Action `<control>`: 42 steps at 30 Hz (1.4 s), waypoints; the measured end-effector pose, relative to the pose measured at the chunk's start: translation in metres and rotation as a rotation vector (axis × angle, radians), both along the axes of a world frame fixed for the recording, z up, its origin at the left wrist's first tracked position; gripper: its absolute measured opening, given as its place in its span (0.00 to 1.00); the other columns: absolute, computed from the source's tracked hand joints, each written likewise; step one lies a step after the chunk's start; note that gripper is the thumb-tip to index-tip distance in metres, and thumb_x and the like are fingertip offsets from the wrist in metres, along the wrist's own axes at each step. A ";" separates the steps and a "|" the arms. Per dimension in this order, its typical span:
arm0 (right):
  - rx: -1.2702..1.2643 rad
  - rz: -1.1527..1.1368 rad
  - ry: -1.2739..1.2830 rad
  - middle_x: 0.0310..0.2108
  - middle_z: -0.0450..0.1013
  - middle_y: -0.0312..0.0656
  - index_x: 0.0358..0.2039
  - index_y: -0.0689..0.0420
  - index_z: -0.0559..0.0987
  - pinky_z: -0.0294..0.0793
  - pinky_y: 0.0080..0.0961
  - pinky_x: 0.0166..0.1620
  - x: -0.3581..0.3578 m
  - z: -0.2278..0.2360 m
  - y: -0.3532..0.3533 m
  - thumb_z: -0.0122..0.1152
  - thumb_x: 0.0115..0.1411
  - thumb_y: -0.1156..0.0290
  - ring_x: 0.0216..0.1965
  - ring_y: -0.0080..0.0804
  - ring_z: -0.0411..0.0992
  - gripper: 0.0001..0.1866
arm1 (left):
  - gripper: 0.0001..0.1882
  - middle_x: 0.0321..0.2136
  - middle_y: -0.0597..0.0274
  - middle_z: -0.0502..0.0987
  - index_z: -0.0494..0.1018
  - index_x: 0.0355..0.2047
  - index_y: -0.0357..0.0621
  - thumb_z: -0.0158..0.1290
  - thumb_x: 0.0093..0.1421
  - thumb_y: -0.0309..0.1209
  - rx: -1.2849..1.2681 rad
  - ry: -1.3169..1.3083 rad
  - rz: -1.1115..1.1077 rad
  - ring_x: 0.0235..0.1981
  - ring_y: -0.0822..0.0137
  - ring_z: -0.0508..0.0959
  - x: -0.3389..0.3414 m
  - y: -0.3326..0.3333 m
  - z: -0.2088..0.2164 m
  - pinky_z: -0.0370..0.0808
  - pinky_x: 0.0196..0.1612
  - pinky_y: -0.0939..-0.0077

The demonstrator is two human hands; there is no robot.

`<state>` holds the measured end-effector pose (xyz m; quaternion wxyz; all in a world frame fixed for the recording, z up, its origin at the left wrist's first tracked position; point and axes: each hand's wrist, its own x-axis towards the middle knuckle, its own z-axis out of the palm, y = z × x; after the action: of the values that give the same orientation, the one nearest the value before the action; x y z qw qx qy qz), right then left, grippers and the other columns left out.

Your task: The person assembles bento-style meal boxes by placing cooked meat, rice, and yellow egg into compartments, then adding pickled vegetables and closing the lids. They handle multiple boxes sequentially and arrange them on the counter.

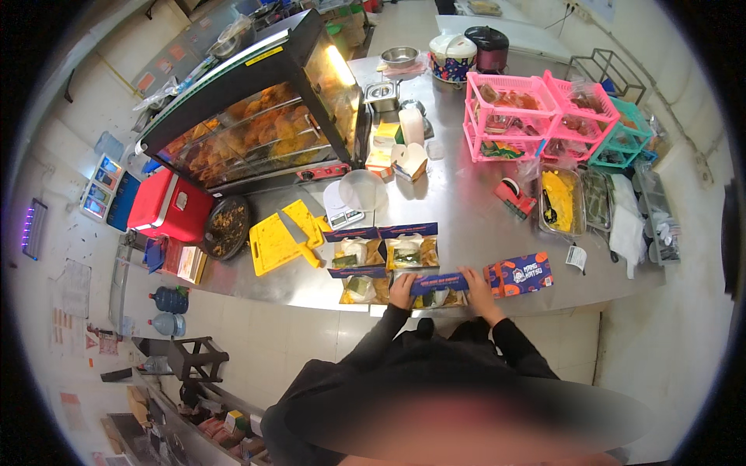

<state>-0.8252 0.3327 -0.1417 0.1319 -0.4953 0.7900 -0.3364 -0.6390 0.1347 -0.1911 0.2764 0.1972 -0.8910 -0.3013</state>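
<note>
Both my hands are at an open food box near the counter's front edge. My left hand (402, 292) grips the left end of its dark blue flap (437, 282), fingers wrapped round the edge. At the flap's other end, my right hand (475, 287) holds the edge with bent fingers. Wrapped white and green food shows below the flap. More open boxes stand beside and behind it, among them a front left box (362, 289), a rear left box (356, 252) and a rear right box (410, 253). Just right of my right hand lies a blue and orange printed box (522, 275).
A knife (294, 229) rests on a yellow cutting board (272, 250) at left, near a white scale (343, 211). A glass-fronted food warmer (256, 132) stands behind. Pink baskets (509, 116), a red tape dispenser (514, 199) and a tray of yellow food (558, 200) sit at right.
</note>
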 end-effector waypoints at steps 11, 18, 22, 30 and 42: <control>0.089 0.289 0.434 0.63 0.55 0.50 0.56 0.47 0.67 0.51 0.52 0.64 0.006 -0.025 0.032 0.57 0.52 0.72 0.66 0.50 0.51 0.29 | 0.30 0.57 0.47 0.63 0.59 0.59 0.50 0.49 0.55 0.22 -0.439 -0.264 -0.179 0.63 0.47 0.60 0.033 0.020 -0.015 0.48 0.64 0.37; 0.145 0.446 0.235 0.59 0.57 0.51 0.56 0.47 0.66 0.51 0.63 0.60 0.010 -0.004 -0.049 0.70 0.37 0.60 0.62 0.54 0.54 0.41 | 0.33 0.42 0.52 0.74 0.60 0.58 0.43 0.53 0.51 0.34 -0.378 -0.339 -0.564 0.46 0.53 0.75 0.030 0.056 -0.007 0.69 0.49 0.53; 0.586 0.551 0.241 0.58 0.57 0.50 0.62 0.42 0.56 0.56 0.67 0.52 0.007 0.001 -0.092 0.78 0.28 0.55 0.61 0.55 0.54 0.58 | 0.39 0.34 0.44 0.78 0.53 0.61 0.35 0.53 0.54 0.41 -0.203 -0.825 -0.541 0.31 0.47 0.80 0.010 0.070 -0.017 0.75 0.35 0.54; 0.647 0.479 0.366 0.63 0.53 0.55 0.69 0.31 0.38 0.54 0.73 0.52 0.024 -0.003 -0.093 0.80 0.27 0.61 0.63 0.59 0.52 0.73 | 0.38 0.25 0.40 0.77 0.48 0.60 0.26 0.50 0.55 0.35 0.033 -0.753 -0.432 0.27 0.44 0.79 0.009 0.081 -0.065 0.74 0.32 0.53; 0.534 0.216 0.336 0.58 0.55 0.58 0.68 0.31 0.44 0.52 0.72 0.53 0.062 -0.024 -0.069 0.76 0.30 0.53 0.57 0.59 0.56 0.66 | 0.17 0.23 0.62 0.77 0.74 0.45 0.43 0.41 0.59 0.21 0.798 -0.152 -0.151 0.21 0.74 0.75 0.061 0.006 0.016 0.72 0.27 0.78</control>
<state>-0.7636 0.2634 -0.1659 0.1598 -0.5727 0.8039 -0.0154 -0.5784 0.1403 -0.1749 0.0886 0.2446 -0.7341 -0.6272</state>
